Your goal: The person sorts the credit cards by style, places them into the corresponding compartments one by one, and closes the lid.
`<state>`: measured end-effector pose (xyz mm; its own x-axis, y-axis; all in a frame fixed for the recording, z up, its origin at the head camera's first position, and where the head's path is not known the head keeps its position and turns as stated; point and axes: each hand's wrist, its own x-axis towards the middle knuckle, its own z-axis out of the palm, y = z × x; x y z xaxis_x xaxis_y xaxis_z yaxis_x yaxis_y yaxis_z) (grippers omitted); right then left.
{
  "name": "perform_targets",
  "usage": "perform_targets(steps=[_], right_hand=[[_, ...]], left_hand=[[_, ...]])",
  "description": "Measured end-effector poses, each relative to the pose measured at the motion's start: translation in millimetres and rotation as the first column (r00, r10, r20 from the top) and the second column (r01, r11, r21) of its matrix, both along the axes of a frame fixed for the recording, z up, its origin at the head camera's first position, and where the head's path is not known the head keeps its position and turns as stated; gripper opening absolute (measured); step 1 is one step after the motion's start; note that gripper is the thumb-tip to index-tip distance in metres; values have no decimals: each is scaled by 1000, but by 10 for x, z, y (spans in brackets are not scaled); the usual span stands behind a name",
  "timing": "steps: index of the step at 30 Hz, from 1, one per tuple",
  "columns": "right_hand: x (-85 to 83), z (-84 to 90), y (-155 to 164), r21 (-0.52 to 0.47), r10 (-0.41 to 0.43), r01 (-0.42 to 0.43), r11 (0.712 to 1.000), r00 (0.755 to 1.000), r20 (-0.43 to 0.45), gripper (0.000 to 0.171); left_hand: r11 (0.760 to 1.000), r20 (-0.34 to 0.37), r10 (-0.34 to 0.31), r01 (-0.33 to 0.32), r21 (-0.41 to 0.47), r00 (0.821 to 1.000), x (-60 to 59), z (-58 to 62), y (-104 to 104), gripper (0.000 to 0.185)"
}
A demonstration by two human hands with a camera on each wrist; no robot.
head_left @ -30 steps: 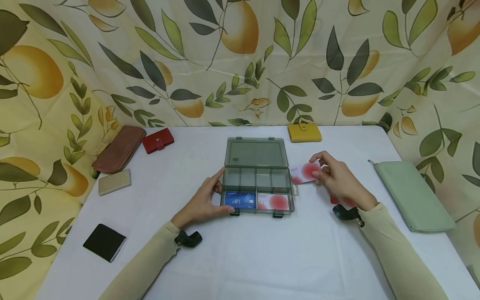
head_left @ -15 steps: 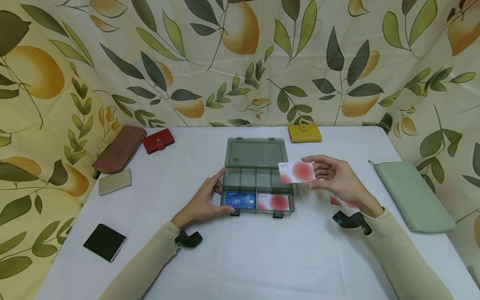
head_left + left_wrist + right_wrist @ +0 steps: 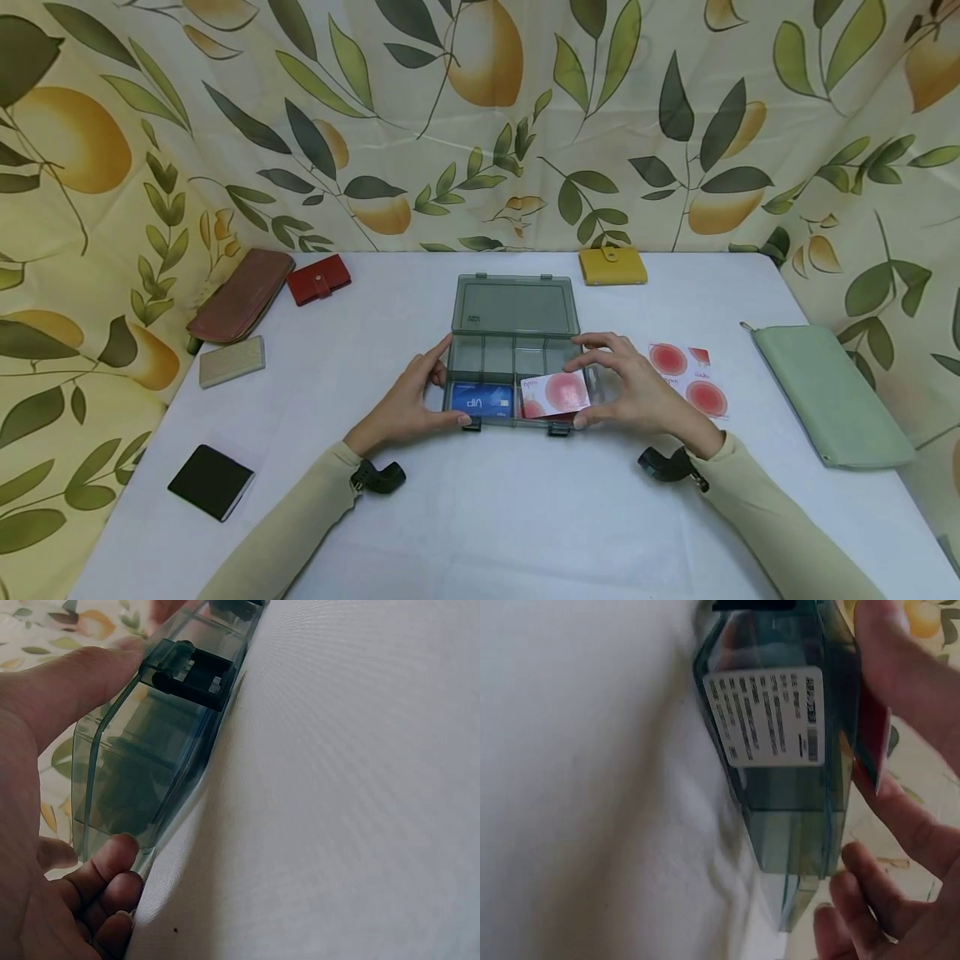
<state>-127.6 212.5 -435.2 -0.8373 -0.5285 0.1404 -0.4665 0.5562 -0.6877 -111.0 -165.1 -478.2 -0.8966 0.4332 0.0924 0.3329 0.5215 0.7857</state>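
Observation:
A smoky clear compartment box (image 3: 514,358) lies open in the middle of the white table (image 3: 487,517), its lid (image 3: 514,304) folded back. My left hand (image 3: 438,387) grips the box's left end, thumb (image 3: 75,682) on the front wall by a latch. My right hand (image 3: 600,385) pinches a white card with red circles (image 3: 558,393) over the front right compartment. That card's red edge (image 3: 874,742) shows beside the box wall (image 3: 795,780) in the right wrist view. A blue VIP card (image 3: 480,398) lies in the front left compartment.
Two more red-circle cards (image 3: 686,379) lie just right of the box. A green pouch (image 3: 828,392) is at far right and a yellow card holder (image 3: 611,265) behind. At left are a brown wallet (image 3: 240,296), red card holder (image 3: 318,279), beige block (image 3: 231,362) and black wallet (image 3: 210,483).
My right hand has carried the red-circle card from right of the box leftward and down to the front right compartment. Two cards it was covering now show. The left hand has stayed put.

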Motion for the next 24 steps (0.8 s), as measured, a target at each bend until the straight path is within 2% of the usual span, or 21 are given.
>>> perform_targets(steps=[5, 9, 12, 17, 24], right_hand=[[-30, 97, 114, 5, -4, 4, 1000, 1000, -10, 65], [-66, 241, 345, 14, -89, 89, 996, 996, -8, 61], [-80, 314, 614, 58, -154, 158, 986, 986, -55, 60], [-132, 309, 1085, 120, -199, 214, 969, 972, -124, 59], [-205, 237, 1416, 262, -237, 257, 930, 966, -104, 59]], left_hand=[[1000, -2, -1, 1, 2, 1000, -2, 4, -6, 120], [1000, 3, 0, 0, -7, 1000, 3, 4, -4, 120], [1000, 13, -1, 1, -6, 1000, 7, 14, 9, 119], [1000, 24, 5, -5, 1, 1000, 12, 28, 13, 120], [1000, 21, 7, -7, 5, 1000, 19, 26, 23, 119]])
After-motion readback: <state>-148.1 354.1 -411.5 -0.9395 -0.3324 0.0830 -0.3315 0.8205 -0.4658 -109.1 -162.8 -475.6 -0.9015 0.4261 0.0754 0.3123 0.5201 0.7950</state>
